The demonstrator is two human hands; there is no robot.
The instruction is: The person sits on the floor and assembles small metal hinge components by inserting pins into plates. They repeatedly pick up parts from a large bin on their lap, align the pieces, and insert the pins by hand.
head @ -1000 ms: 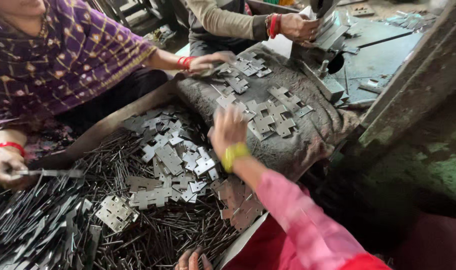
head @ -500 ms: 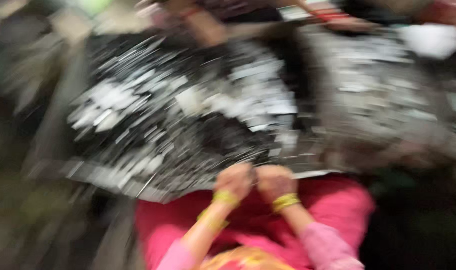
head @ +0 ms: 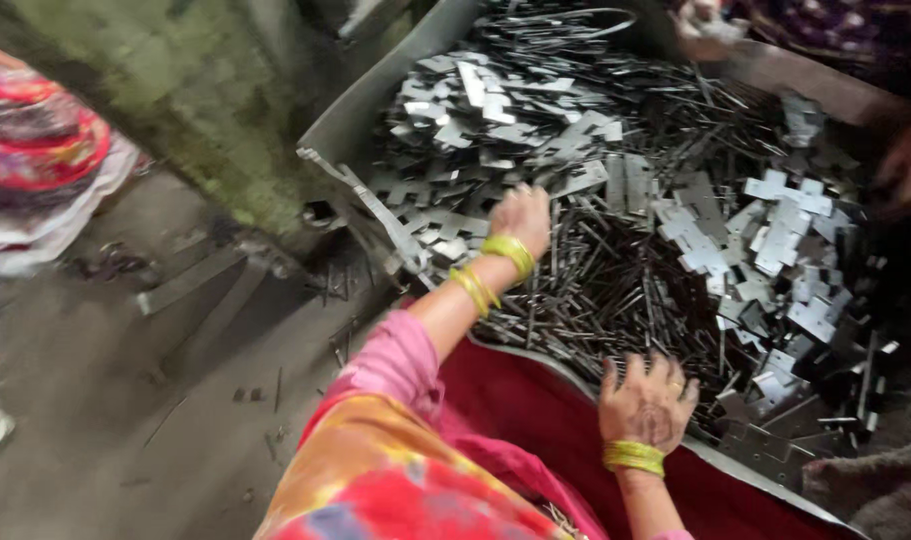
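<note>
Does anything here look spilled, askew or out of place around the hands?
Yes. A few thin metal pins lie scattered on the floor outside the tray, near its corner, beside the left hand.

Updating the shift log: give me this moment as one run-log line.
left hand: on flat metal plates | right hand: fingers spread on thin metal rods at tray rim | other person's hand: far side

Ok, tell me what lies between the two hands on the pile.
In the head view, thin dark metal pins fill the stretch between the left hand and the right hand, heaped in the tray.
</note>
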